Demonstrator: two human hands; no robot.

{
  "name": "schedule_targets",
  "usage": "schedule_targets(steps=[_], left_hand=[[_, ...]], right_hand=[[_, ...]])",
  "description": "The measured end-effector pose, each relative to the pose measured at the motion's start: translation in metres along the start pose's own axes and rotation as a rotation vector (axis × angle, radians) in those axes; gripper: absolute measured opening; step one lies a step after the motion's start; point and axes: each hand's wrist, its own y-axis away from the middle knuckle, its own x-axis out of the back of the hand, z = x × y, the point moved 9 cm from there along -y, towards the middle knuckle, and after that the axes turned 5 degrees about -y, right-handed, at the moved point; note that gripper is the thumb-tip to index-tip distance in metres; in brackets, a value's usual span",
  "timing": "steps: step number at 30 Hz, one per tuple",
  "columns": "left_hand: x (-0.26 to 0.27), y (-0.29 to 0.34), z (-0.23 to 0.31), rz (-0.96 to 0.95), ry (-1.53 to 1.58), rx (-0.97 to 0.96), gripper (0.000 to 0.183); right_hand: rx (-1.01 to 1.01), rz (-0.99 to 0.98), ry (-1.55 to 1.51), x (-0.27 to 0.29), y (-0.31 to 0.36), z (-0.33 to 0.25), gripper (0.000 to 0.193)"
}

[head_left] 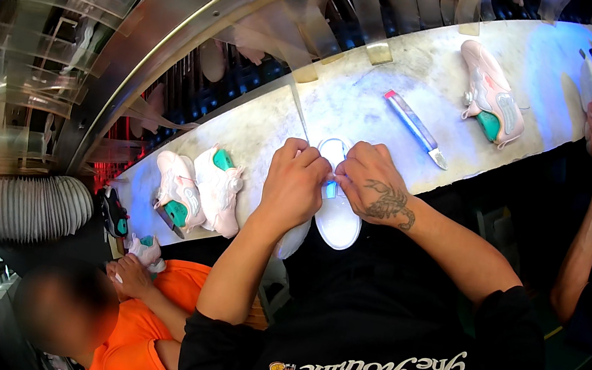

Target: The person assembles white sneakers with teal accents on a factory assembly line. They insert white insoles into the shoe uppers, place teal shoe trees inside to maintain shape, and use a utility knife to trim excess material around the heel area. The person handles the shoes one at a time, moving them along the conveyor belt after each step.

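A brightly lit white shoe (337, 223) lies in front of me, its rounded toe toward my body at the near edge of the bench. My left hand (296, 185) is closed on its left side, knuckles up. From the other side my right hand (372, 179), with a scorpion tattoo by the wrist, pinches at the shoe's middle. The fingertips of both hands meet there and cover whatever small part lies between them. A small blue-lit patch shows just below the fingers. Another pale shoe (292, 241) is partly hidden under my left forearm.
The curved white bench (275, 117) holds a pair of pale pink shoes (199, 190) on the left and a single one (491, 95) on the right. A utility knife (415, 129) lies between. Hanging clear strips (371, 16) line the far side. Co-workers handle shoes at both sides.
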Motion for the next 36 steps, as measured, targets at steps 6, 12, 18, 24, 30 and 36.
schedule_targets(steps=[6, 12, 18, 24, 30, 36], left_hand=[[0.03, 0.017, -0.001, 0.215, 0.057, 0.03, 0.021], [0.025, 0.178, -0.013, 0.352, 0.259, 0.611, 0.053], [0.046, 0.177, 0.01, 0.427, 0.24, 0.487, 0.043], [0.109, 0.135, 0.052, 0.369, 0.214, 0.331, 0.039], [0.064, 0.133, 0.062, 0.331, 1.125, 0.408, 0.039], [0.036, 0.145, 0.086, 0.464, 1.406, 0.3, 0.039]], right_hand=[[-0.064, 0.083, -0.056, 0.017, 0.001, 0.0, 0.027], [0.149, -0.161, -0.041, 0.025, 0.052, -0.059, 0.043], [0.219, -0.031, -0.111, 0.031, 0.041, -0.096, 0.023], [0.19, 0.1, -0.424, 0.045, 0.044, -0.158, 0.027], [0.012, 0.241, -0.531, 0.046, 0.054, -0.143, 0.014], [-0.025, 0.215, -0.485, 0.062, 0.066, -0.139, 0.011]])
